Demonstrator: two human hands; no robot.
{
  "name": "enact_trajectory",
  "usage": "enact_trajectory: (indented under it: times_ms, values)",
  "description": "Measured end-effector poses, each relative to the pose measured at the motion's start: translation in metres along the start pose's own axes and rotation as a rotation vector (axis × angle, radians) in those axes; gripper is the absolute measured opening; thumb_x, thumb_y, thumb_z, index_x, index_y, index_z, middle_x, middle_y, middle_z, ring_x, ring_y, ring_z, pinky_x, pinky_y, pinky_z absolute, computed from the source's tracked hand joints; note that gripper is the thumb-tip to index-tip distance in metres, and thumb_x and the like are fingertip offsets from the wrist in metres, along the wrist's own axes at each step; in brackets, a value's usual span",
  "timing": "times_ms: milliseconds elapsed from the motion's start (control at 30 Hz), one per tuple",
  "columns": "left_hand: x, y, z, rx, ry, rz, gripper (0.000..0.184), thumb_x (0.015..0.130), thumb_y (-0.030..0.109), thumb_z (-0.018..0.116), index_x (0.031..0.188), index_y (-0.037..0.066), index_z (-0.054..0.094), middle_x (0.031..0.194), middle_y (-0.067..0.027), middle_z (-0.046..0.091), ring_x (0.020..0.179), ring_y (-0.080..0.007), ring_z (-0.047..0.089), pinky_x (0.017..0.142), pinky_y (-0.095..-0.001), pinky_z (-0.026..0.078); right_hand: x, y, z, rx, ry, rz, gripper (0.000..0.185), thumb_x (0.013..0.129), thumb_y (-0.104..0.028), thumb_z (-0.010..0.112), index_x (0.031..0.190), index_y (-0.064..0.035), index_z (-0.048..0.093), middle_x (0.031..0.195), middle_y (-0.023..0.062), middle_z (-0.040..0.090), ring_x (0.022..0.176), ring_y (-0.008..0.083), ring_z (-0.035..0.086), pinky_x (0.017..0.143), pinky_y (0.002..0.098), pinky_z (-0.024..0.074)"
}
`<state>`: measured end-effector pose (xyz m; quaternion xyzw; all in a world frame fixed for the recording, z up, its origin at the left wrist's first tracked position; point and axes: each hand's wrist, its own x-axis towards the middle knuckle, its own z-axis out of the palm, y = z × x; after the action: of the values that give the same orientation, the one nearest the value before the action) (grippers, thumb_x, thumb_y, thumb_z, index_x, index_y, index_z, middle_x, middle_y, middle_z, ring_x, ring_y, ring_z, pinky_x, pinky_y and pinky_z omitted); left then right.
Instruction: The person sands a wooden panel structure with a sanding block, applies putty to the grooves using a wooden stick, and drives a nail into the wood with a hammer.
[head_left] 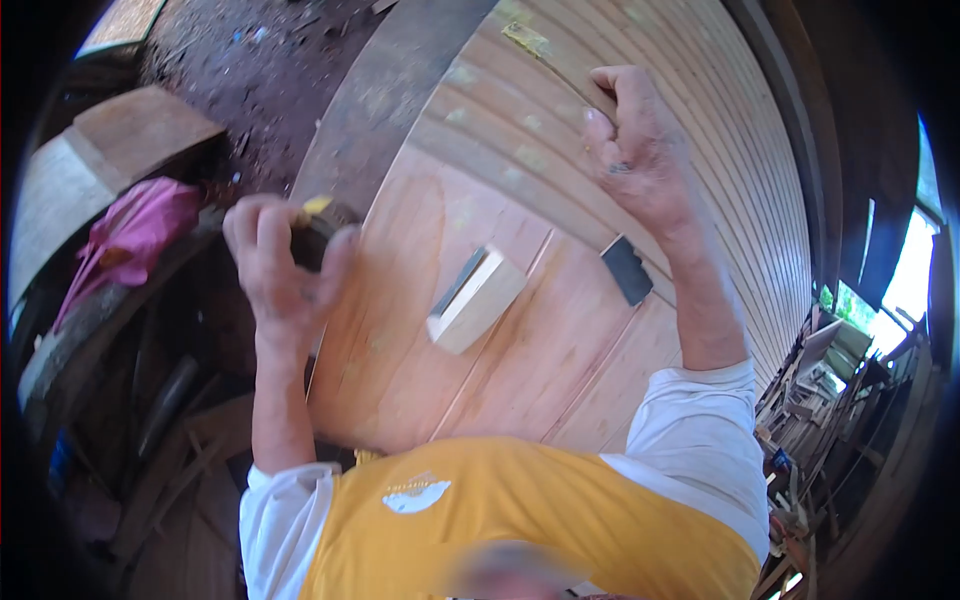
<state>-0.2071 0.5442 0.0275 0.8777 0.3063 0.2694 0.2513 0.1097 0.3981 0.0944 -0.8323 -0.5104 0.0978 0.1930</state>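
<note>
My left hand [285, 262] is curled around a dark, round tin-like container [325, 225] with yellow at its top, held beside the left edge of the wooden panel [390, 350]. The fingers cover part of the container. Over the grooved part of the panel, my right hand [645, 165] is closed on a thin spatula-like tool [528, 42] with a flat end smeared yellow. Pale yellowish patches mark the grooves near it. Below the hands, a pale wooden block [485, 305] with a dark strip along one side lies on the panel. A dark rectangular piece [627, 270] rests near my right forearm.
At the left, a pink cloth or bag [135, 230] hangs over a curved beam. Boards [145, 130] stand behind it, above a dark, littered ground [250, 80]. Wood scraps [815, 390] are piled at the right, past the panel's edge.
</note>
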Motion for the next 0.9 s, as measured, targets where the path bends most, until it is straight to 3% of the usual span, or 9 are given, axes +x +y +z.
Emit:
enact_trajectory:
  times_ms: [67,133,200,300,400,533,567,767,900]
  values:
    - [-0.004,-0.015,-0.001,-0.314,0.091,-0.034,0.027,0.079,0.010,0.081,0.088,0.004,0.056,0.091,-0.0098,0.060,0.084,-0.0213,0.058,0.075,-0.0347,0.047,-0.007,-0.029,-0.005,0.037,-0.080,-0.079,0.024,0.092,-0.015,0.066,0.112,-0.0054,0.056,0.098,0.0189,0.063,0.087,0.0390,0.064,0.077,0.0462,0.0516]
    - [-0.016,-0.010,-0.003,-0.910,0.150,-0.415,0.020,0.085,0.007,0.078,0.092,0.004,0.060,0.085,-0.0013,0.061,0.075,-0.0089,0.058,0.068,-0.0245,0.046,-0.015,-0.065,0.001,0.043,-0.191,-0.199,0.021,0.094,-0.014,0.067,0.109,-0.0046,0.057,0.096,0.0178,0.063,0.084,0.0375,0.064,0.075,0.0437,0.0518]
    - [-0.025,-0.033,0.003,-1.057,0.223,-0.360,0.016,0.087,0.007,0.078,0.097,0.005,0.065,0.085,0.0030,0.064,0.073,-0.0032,0.058,0.067,-0.0192,0.047,-0.020,-0.099,0.003,-0.023,-0.288,-0.373,0.017,0.096,-0.014,0.068,0.107,-0.0039,0.059,0.093,0.0165,0.064,0.080,0.0355,0.064,0.072,0.0403,0.0527]
    - [-0.029,-0.041,0.006,-1.241,0.246,-0.369,0.019,0.086,0.006,0.078,0.101,0.003,0.069,0.089,-0.0002,0.068,0.079,-0.0057,0.063,0.072,-0.0208,0.050,-0.027,-0.139,0.028,-0.140,-0.402,-0.566,0.017,0.093,-0.014,0.069,0.101,-0.0045,0.057,0.092,0.0152,0.062,0.082,0.0350,0.065,0.070,0.0441,0.0526]
    - [-0.036,-0.051,0.012,-1.270,0.228,-0.351,0.018,0.090,0.006,0.071,0.107,-0.001,0.068,0.103,-0.0092,0.073,0.097,-0.0154,0.068,0.091,-0.0294,0.053,-0.031,-0.174,0.050,-0.344,-0.472,-0.600,0.017,0.088,-0.008,0.067,0.101,-0.0044,0.057,0.094,0.0152,0.063,0.087,0.0331,0.068,0.074,0.0437,0.0552]
    - [-0.034,-0.042,0.003,-1.404,0.169,-0.468,0.015,0.092,0.007,0.069,0.105,0.001,0.066,0.092,-0.0066,0.071,0.076,-0.0117,0.066,0.072,-0.0246,0.054,-0.012,-0.190,0.097,-0.415,-0.532,-0.682,0.017,0.084,-0.004,0.066,0.101,-0.0035,0.064,0.095,0.0153,0.065,0.089,0.0321,0.070,0.077,0.0423,0.0575]
    - [-0.029,-0.042,0.014,-1.408,0.319,-0.372,0.012,0.091,0.005,0.068,0.103,0.002,0.067,0.090,-0.0052,0.071,0.075,-0.0087,0.064,0.067,-0.0234,0.052,-0.010,-0.194,0.104,-0.401,-0.565,-0.692,0.017,0.083,-0.003,0.066,0.100,-0.0035,0.066,0.096,0.0155,0.066,0.089,0.0320,0.071,0.077,0.0419,0.0581]
    - [-0.035,-0.049,0.009,-1.354,0.225,-0.489,0.011,0.091,0.008,0.068,0.100,0.003,0.068,0.091,-0.0042,0.071,0.074,-0.0076,0.061,0.067,-0.0227,0.050,-0.007,-0.212,0.118,-0.561,-0.631,-0.754,0.013,0.084,-0.005,0.065,0.092,-0.0064,0.075,0.097,0.0153,0.073,0.093,0.0300,0.073,0.078,0.0414,0.0592]
    - [-0.030,-0.046,0.011,-1.417,0.293,-0.399,0.011,0.091,0.010,0.069,0.100,0.003,0.068,0.090,-0.0041,0.071,0.073,-0.0080,0.061,0.067,-0.0231,0.050,0.001,-0.222,0.109,-0.578,-0.747,-0.723,0.009,0.086,-0.008,0.064,0.090,-0.0064,0.073,0.098,0.0160,0.073,0.092,0.0300,0.073,0.077,0.0443,0.0576]
